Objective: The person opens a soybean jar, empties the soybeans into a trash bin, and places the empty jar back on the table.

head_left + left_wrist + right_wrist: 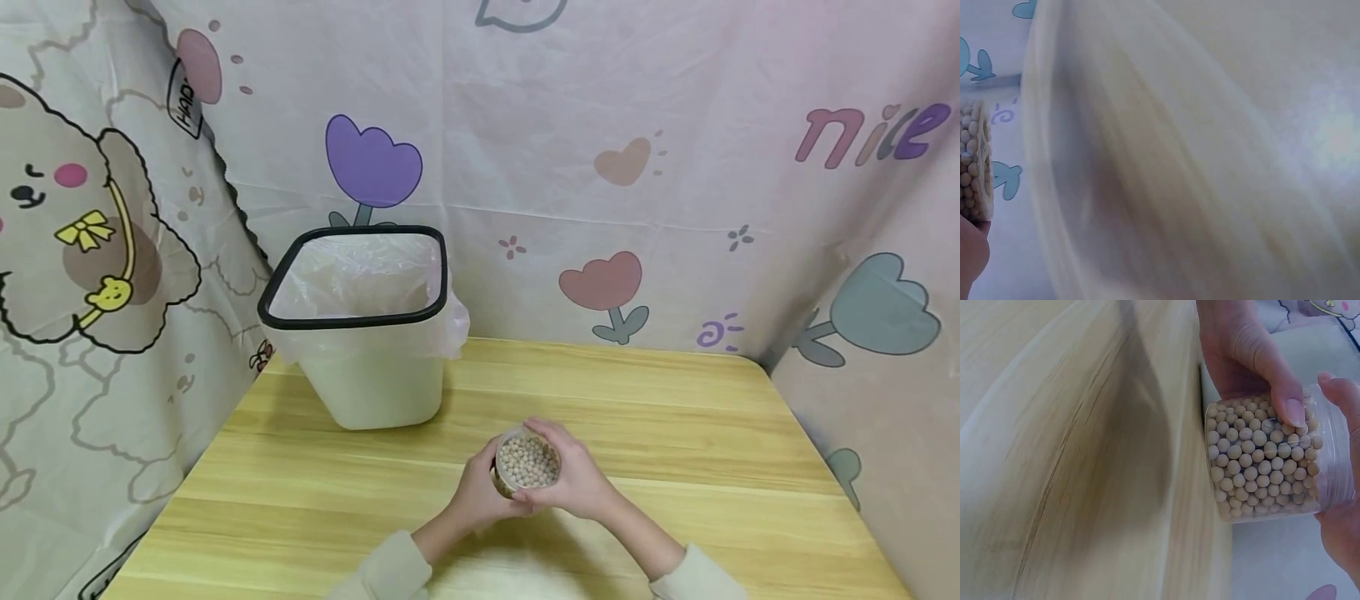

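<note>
A clear plastic jar (pixel 528 463) full of small round beige balls is held up between both hands over the wooden table. In the right wrist view, the same jar (pixel 1263 465) shows its clear ridged end (pixel 1335 456) toward the right. My left hand (pixel 480 493) grips the jar's body, with its thumb (pixel 1291 409) pressed along the side. Around the clear end curl the fingers of my right hand (pixel 576 475). Only a slice of the jar (pixel 972 162) appears at the left edge of the left wrist view.
A pale waste bin (pixel 382 383) with a black rim stands at the back left of the table (pixel 675 433). Its thin pinkish liner bag (pixel 456 327) hangs over the outside. A printed curtain (pixel 510 150) rises behind the table and along both sides.
</note>
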Demonstrator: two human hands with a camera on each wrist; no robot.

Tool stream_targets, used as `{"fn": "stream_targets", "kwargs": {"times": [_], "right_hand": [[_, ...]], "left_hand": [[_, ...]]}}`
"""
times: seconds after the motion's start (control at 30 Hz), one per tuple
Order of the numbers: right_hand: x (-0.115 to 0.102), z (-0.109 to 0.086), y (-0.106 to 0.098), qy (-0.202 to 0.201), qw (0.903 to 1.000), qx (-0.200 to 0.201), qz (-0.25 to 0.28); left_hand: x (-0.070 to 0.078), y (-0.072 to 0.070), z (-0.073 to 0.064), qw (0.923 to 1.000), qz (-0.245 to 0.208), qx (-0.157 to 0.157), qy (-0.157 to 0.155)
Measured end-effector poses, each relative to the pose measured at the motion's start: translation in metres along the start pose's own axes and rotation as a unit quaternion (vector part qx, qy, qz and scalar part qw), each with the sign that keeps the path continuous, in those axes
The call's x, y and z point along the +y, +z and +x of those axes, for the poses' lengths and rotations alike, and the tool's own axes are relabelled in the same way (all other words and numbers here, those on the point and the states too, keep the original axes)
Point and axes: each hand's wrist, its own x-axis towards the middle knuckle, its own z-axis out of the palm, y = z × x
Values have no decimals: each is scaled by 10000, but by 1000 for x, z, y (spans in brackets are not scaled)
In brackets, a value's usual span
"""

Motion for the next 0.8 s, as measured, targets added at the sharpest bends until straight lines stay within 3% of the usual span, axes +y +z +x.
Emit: {"fn": "stream_targets", "kwargs": {"times": [0.17,0.37,0.57,0.8], "right_hand": [[-5,-1,-4,-96,9999,-91,104],[-11,-3,-14,-256,9981,-470,317],[-10,-5,-22,-158,9968,-614,487],[1,-5,-28,-413,9942,-601,785]], "left_hand": [[9,-7,0,9997,-90,-217,103],[17,-12,-2,9981,-224,-523,241],[18,-13,-3,9981,-226,-491,291],[20,-19,-4,9980,-284,-547,151]]}}
